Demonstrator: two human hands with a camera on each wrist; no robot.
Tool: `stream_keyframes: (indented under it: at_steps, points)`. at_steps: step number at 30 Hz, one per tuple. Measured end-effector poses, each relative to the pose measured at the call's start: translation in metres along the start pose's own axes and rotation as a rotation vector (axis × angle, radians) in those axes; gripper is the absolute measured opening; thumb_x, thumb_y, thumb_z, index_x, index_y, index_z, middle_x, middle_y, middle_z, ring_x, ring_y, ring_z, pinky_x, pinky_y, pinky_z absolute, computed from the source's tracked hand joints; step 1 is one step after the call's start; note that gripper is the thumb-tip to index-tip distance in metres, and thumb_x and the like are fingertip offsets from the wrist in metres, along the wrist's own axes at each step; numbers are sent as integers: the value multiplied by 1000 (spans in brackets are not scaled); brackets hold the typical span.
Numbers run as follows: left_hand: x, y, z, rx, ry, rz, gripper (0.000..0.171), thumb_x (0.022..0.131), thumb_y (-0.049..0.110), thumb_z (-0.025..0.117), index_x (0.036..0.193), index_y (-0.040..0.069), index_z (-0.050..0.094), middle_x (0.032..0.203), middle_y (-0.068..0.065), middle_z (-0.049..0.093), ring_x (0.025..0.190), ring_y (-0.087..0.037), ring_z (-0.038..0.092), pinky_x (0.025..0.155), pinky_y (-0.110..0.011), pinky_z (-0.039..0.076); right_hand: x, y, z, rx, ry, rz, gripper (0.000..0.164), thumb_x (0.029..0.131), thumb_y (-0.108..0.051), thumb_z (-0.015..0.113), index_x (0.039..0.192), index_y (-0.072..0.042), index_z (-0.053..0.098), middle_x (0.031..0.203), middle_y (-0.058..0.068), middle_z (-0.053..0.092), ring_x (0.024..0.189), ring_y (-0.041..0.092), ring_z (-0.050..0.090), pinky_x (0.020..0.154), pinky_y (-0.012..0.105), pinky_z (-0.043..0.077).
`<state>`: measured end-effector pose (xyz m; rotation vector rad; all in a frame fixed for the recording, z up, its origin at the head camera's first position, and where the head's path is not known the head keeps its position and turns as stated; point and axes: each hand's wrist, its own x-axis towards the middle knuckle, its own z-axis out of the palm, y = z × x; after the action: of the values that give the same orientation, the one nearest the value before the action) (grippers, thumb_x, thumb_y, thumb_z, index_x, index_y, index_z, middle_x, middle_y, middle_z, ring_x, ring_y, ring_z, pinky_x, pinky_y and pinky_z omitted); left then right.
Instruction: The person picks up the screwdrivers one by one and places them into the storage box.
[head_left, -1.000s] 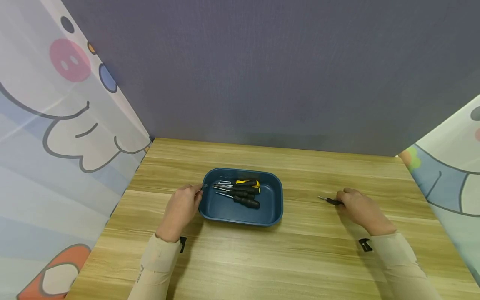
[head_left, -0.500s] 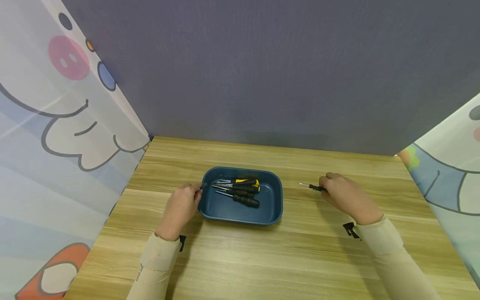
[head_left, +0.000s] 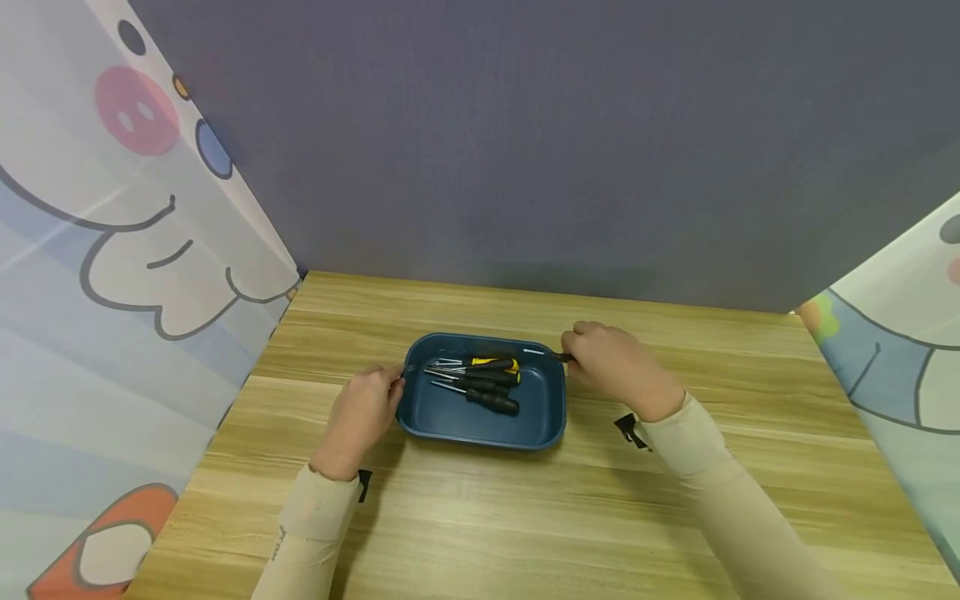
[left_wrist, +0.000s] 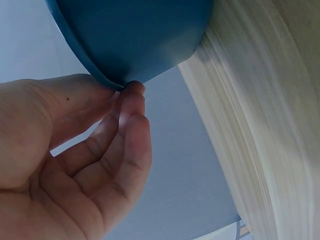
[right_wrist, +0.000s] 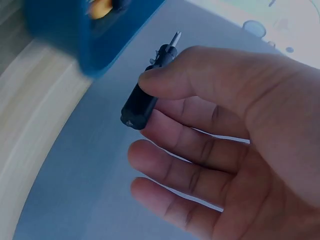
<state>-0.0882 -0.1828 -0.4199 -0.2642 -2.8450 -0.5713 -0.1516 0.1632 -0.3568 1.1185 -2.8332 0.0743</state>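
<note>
A blue rectangular bin (head_left: pixel 465 439) stands on the wooden table, with several screwdrivers (head_left: pixel 491 402) lying in it, their handles black or black and yellow. My left hand (head_left: pixel 362 417) pinches the bin's left rim between thumb and fingertips, as the left wrist view shows up close. At the bin's right end, my right hand (head_left: pixel 618 367) holds a small black-handled screwdriver (right_wrist: pixel 142 102) between thumb and forefinger. Its metal shaft points left, over the bin's back right corner. In the right wrist view the other fingers of that hand are loosely bent below the handle.
The wood-grain table (head_left: pixel 480 525) reaches back to a grey upright panel (head_left: pixel 540 150). Cartoon-printed curtains (head_left: pixel 67 375) hang along the left and right sides.
My right hand has carried the small screwdriver leftward from the right part of the table to the bin's right rim. The left hand and the bin have stayed put.
</note>
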Motion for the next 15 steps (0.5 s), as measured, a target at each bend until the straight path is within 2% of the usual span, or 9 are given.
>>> stream_keyframes:
  at_steps: [6,10,15]
  points:
    - [0,-1,0,0,3,-3,20,92,4,72,110,-6,74,92,-18,71,77,-30,69,64,-42,58,37,-28,4,-7,-42,-52,9,86,-5,74,83,-7,66,74,1,51,63,15,49,55,30,46]
    - [0,-1,0,0,-2,-6,20,93,4,71,111,-6,74,92,-18,70,77,-30,69,63,-41,58,58,-45,12,-1,-100,-86,5,88,-8,74,88,-8,69,79,3,58,69,17,55,59,30,50]
    - [0,-1,0,-2,4,-2,20,93,4,71,110,-6,74,92,-18,70,76,-30,69,62,-41,58,76,-59,24,20,-153,-98,3,93,-11,71,92,-8,71,82,4,63,69,16,57,59,29,49]
